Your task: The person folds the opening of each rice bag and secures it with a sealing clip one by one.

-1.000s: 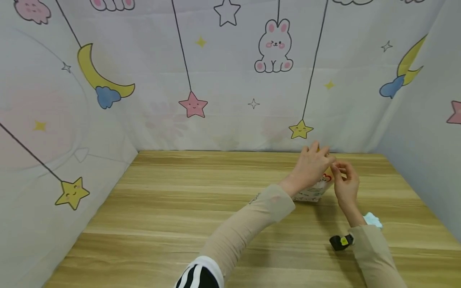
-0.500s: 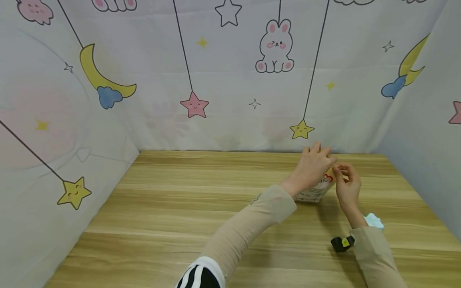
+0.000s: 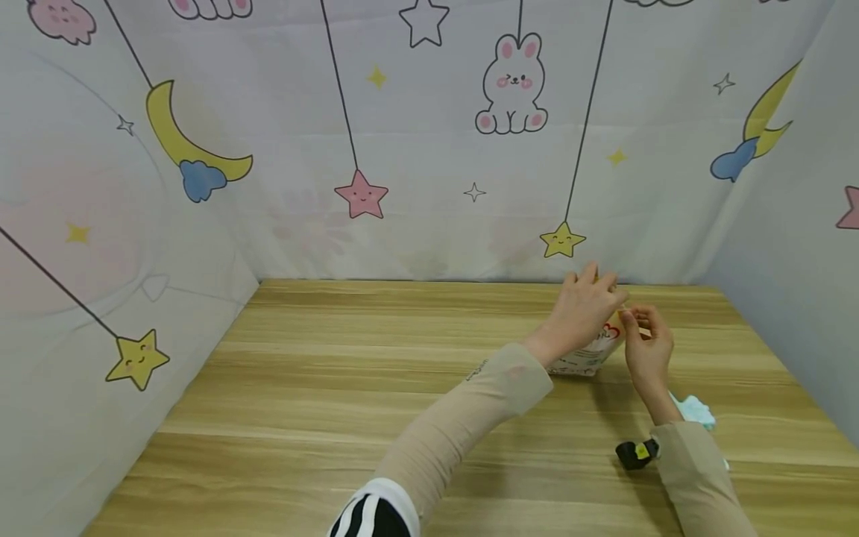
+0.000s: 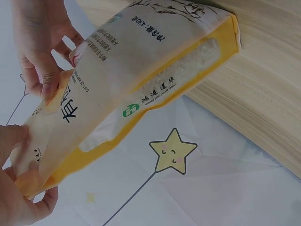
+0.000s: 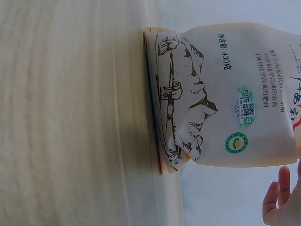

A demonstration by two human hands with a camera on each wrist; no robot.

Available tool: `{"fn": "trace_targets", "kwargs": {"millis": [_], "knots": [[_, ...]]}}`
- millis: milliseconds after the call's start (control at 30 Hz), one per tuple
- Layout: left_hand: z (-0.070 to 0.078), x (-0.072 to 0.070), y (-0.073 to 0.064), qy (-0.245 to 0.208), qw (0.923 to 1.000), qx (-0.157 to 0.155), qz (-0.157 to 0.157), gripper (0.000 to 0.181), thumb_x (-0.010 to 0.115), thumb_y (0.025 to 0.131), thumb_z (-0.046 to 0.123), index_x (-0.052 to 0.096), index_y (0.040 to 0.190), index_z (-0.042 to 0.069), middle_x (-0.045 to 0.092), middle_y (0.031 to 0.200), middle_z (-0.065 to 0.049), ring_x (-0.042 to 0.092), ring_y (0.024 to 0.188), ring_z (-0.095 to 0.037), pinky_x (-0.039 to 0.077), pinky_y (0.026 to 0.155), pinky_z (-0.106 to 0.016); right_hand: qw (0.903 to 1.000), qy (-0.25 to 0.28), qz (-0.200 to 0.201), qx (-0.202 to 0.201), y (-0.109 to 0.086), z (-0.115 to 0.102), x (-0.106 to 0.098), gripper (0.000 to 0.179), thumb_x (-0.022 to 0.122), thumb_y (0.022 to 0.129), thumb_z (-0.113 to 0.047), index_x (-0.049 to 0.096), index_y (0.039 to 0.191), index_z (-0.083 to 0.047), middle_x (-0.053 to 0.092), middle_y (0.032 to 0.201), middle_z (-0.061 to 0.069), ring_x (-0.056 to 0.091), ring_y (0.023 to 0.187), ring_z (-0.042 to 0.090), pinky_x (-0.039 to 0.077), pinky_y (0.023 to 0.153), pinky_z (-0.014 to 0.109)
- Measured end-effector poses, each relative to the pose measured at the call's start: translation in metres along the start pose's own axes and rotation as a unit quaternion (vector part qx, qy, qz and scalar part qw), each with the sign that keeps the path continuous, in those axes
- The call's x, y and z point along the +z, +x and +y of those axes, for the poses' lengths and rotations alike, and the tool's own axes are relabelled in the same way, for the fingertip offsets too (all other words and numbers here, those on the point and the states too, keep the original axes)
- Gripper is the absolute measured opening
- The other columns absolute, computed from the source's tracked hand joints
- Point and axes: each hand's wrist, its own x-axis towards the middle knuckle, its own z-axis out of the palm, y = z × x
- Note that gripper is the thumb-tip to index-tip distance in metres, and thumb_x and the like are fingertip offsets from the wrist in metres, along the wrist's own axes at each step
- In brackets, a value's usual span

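A printed bag of rice (image 3: 579,363) stands tilted at the right rear of the table; pale grains show through its clear side window in the left wrist view. My left hand (image 3: 582,309) grips the bag's top edge, thumb on the front face and fingers behind. At the upper right side of the bag, thumb and forefinger of my right hand (image 3: 649,344) pinch its orange edge. The right wrist view shows the bag's front (image 5: 240,94) and loosely bent fingers of that hand (image 5: 278,197) at the frame's edge. Much of the bag is hidden by my left hand in the head view.
A pale blue crumpled item (image 3: 696,412) lies behind my right forearm, partly covered. A small black device (image 3: 634,453) sits at the right cuff. The wooden table (image 3: 335,373) ends at a printed fabric backdrop (image 3: 429,149), with fabric walls on both sides.
Both hands keep their hold on the rice bag with hardly any movement. Slightly more of the pale blue item shows beside the right forearm.
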Motion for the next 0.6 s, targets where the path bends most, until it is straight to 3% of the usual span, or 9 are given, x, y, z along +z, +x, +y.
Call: {"fn": "trace_targets", "kwargs": {"millis": [300,600], "knots": [[-0.0004,-0.0008,0.0001,-0.006,1.0000,0.001,-0.002,0.025,0.049,0.091,0.025,0.058,0.113,0.033,0.055,0.112,0.010,0.046,0.100,-0.012,0.044,0.078,-0.027,0.9994,-0.032,-0.002,-0.016,0.0008,0.0026,-0.0006,0.022,0.059,0.084,-0.018,0.054,0.085,0.004,0.052,0.069,-0.028,0.048,0.069,-0.002,0.037,0.053,0.009],[-0.0011,-0.0005,0.0006,-0.016,0.9998,0.003,-0.010,0.027,0.050,0.091,0.024,0.057,0.116,0.033,0.054,0.114,0.009,0.045,0.102,-0.012,0.044,0.080,-0.028,0.9991,-0.031,-0.010,-0.026,0.0024,-0.0018,-0.0043,0.016,0.061,0.082,-0.009,0.057,0.086,0.006,0.051,0.066,-0.026,0.049,0.063,-0.007,0.036,0.048,0.007]]}}
